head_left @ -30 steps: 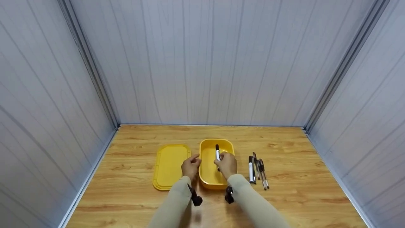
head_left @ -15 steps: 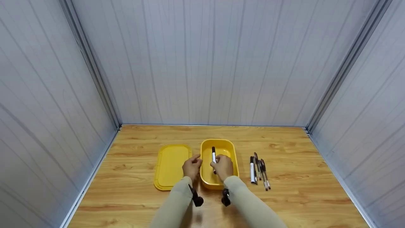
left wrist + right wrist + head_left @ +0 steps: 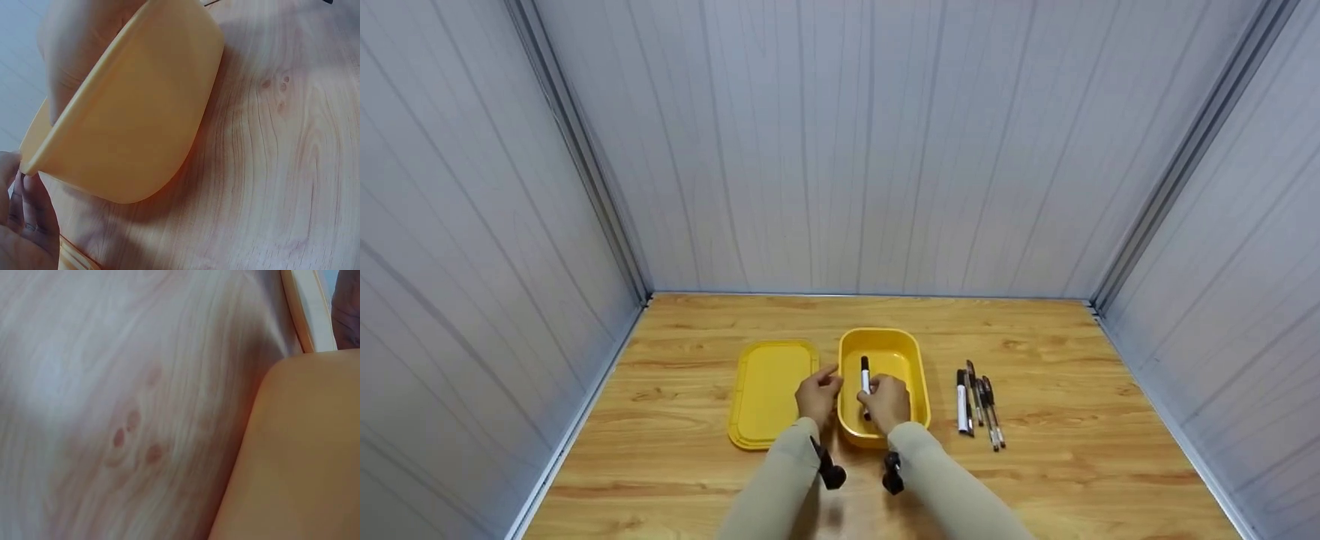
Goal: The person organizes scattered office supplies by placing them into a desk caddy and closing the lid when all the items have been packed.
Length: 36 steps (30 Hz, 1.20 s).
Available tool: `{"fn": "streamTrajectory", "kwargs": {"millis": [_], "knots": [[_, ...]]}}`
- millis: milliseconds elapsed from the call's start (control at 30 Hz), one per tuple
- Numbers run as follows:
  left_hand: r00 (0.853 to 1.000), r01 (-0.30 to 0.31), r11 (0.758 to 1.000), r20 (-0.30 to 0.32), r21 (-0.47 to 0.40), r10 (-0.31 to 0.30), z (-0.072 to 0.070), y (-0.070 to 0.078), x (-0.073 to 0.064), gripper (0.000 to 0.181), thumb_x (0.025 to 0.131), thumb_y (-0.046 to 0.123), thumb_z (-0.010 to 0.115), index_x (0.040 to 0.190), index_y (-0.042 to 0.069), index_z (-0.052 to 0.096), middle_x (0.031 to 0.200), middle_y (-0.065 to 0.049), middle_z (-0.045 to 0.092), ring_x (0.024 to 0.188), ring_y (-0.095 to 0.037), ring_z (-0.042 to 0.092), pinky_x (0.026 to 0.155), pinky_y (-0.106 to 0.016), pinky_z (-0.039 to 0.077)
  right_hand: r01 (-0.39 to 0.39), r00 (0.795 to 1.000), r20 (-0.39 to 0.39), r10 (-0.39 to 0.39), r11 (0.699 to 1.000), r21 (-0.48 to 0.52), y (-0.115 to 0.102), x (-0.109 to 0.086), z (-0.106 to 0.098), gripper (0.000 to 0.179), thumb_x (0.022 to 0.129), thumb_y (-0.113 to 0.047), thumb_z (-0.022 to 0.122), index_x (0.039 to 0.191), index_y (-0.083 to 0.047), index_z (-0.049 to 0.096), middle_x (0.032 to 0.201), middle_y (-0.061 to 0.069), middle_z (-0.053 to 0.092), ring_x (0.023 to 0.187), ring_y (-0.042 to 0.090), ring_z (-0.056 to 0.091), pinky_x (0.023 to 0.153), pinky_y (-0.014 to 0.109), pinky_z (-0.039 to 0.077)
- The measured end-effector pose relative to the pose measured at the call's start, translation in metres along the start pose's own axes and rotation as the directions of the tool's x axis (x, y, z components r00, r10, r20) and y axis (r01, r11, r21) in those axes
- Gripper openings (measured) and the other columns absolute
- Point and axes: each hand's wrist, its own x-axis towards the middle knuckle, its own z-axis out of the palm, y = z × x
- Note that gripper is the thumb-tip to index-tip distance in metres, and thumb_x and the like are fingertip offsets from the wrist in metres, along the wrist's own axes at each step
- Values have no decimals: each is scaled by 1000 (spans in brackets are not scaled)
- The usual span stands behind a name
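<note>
In the head view a yellow plastic box (image 3: 885,352) stands on the table with its top uncovered. My right hand (image 3: 888,401) is inside it, pinching a white whiteboard marker with a black cap (image 3: 865,375), cap end pointing away from me. My left hand (image 3: 816,397) is at the box's left side. Up close in the left wrist view, the thumb and fingers of that left hand (image 3: 25,225) pinch the box rim (image 3: 84,104), while the right hand (image 3: 84,50) reaches down behind the wall. The right wrist view shows the box's outer wall (image 3: 304,450); the marker is out of sight there.
A yellow lid (image 3: 772,394) lies flat left of the box, close to the left hand. To the right lie a second white marker (image 3: 961,405) and several black-capped pens (image 3: 990,409). Pale panel walls (image 3: 840,150) close off the table's back and sides.
Inside the box, my right hand has moved left and a little toward me with the marker. The left hand has stayed at the box's left rim.
</note>
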Motion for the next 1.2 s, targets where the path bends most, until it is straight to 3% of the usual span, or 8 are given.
{"fn": "streamTrajectory", "kwargs": {"millis": [267,567,1200], "knots": [[1000,5,1000,0,5,-5,1,-1,1,31,93,12,67,124,8,69,102,-10,72,88,-17,66,74,-29,54,1,1000,30,0,999,-43,0,1,1,14,80,-9,74,91,0,71,72,3,64,59,13,60,54,26,50],[999,-31,999,-8,31,31,0,2,-1,31,93,11,67,123,7,70,97,-9,72,77,-14,63,63,-25,51,49,998,54,-46,997,-59,5,4,3,12,79,-7,74,88,1,73,70,3,67,57,11,60,55,26,50],[1000,9,1000,15,17,-10,0,0,0,32,93,13,67,124,9,69,102,-10,71,77,-13,62,64,-25,51,25,994,104,-20,999,-45,10,7,5,16,81,-7,76,91,2,68,69,3,64,56,12,59,54,25,48]]}}
